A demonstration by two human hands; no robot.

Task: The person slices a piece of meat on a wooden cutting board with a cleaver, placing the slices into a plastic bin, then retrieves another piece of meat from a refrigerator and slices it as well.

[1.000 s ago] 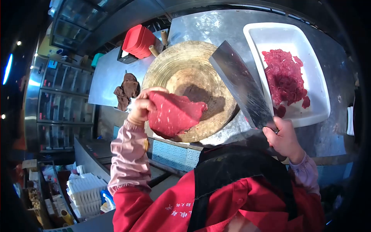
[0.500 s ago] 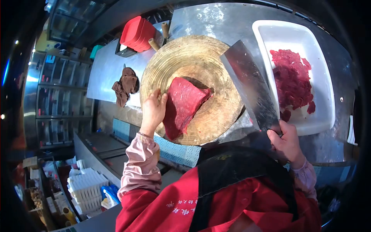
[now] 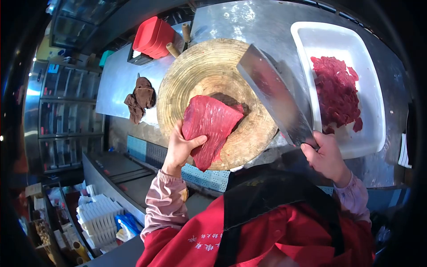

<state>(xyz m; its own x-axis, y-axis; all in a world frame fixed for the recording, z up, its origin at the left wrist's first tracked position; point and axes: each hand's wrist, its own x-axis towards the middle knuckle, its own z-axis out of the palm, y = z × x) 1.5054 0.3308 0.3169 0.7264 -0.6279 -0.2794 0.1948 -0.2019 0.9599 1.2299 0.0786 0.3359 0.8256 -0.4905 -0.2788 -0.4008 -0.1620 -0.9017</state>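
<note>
A slab of raw red meat rests partly on a round wooden chopping block, its near edge lifted. My left hand grips it at the left side, thumb on top and the other fingers hidden behind or below. In my right hand is a broad cleaver, held by its handle. The blade slants up and left over the right edge of the block, apart from the meat.
Right of the block stands a white plastic tub with sliced red meat. A brown cloth lies on the steel table at left. Red containers are stacked at the back. Shelving with white trays is lower left.
My left hand has moved from beside the meat to gripping it, its thumb now on top. The meat's near edge is raised. The cleaver has shifted left, over the block's edge.
</note>
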